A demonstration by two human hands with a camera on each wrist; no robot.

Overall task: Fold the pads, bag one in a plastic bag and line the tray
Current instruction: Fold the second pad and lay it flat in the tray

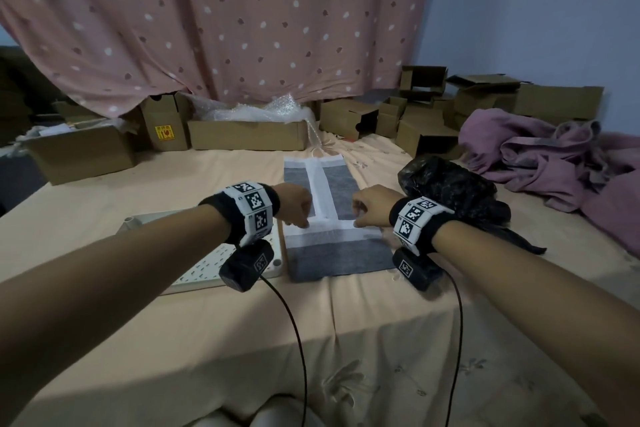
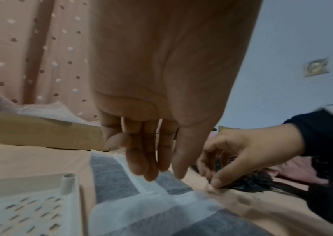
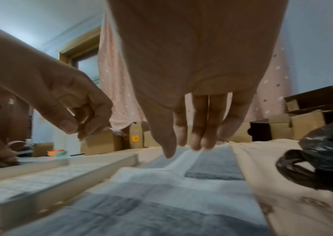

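Observation:
A grey pad (image 1: 337, 253) with white borders lies on the bed. Its near part is folded over, so a white strip crosses the middle. My left hand (image 1: 304, 218) hangs over the left end of that strip and my right hand (image 1: 358, 218) over the right end. In the left wrist view the left hand (image 2: 161, 174) has loose, downward fingers with nothing between them. The right hand (image 3: 181, 150) looks the same just above the pad (image 3: 161, 199). A white perforated tray (image 1: 201, 270) lies left of the pad. A crumpled black plastic bag (image 1: 450, 184) sits to its right.
Several open cardboard boxes (image 1: 249, 135) and bubble wrap line the far edge of the bed under a spotted pink curtain (image 1: 242, 10). A purple blanket (image 1: 554, 156) is heaped at the right. Camera cables trail from both wrists towards me.

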